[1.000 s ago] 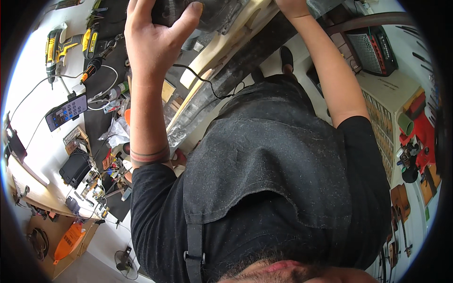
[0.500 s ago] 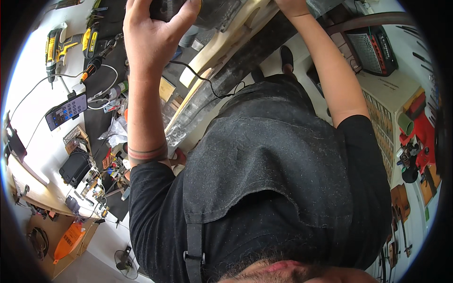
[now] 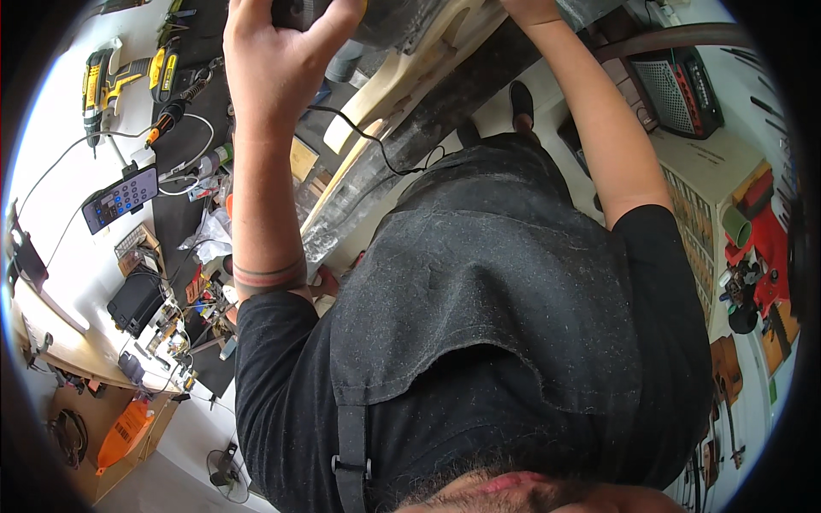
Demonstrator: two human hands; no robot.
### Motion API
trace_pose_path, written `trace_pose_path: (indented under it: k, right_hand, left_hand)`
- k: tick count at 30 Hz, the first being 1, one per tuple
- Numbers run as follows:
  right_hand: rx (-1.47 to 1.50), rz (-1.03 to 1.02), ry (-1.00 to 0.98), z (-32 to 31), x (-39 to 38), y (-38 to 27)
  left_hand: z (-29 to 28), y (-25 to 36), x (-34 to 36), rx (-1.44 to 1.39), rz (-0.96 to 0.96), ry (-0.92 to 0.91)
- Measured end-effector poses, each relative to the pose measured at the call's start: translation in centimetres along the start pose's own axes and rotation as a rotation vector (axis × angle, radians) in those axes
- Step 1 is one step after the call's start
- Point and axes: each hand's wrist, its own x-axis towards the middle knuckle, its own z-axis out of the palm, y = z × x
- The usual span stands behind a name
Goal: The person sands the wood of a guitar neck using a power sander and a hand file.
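Left hand (image 3: 278, 60) curled firmly round a dark power tool (image 3: 295, 12) at the frame's top edge, its cord (image 3: 376, 145) trailing, steadied over the pale wooden guitar-shaped body (image 3: 410, 68) on the bench; right hand (image 3: 530, 8) up by that body, grip cut off, impossible to tell.

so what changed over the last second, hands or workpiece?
Very little. The left hand shifted slightly up toward the frame's top edge, fingers curled over a dark tool with a black cord trailing from it. No grab or release visible. The right hand stays on the pale wooden workpiece; the yellow drill and the rest of the bench clutter are unmoved.
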Motion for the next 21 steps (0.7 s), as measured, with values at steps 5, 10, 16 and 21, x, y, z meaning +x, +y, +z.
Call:
trace_pose_path:
  k: [5, 10, 16, 21]
  right_hand:
    - [-0.06, -0.063, 0.025, -0.3, 0.0, 0.0]
    - [-0.081, -0.071, 0.005, -0.6, 0.0, -0.1]
    - [-0.111, -0.149, 0.033, -0.1, -0.4, -0.1]
    - [0.1, 0.112, -0.008, -0.4, -0.5, 0.0]
  left_hand:
    - [-0.4, 3.3, 1.7, 0.105, -0.124, -0.074]
    - [-0.2, 0.5, 1.3, 0.054, 0.019, -0.056]
    - [-0.7, 0.4, 0.3, 0.054, -0.059, -0.074]
    - [-0.3, 1.9, -0.3, 0.059, 0.073, -0.105]
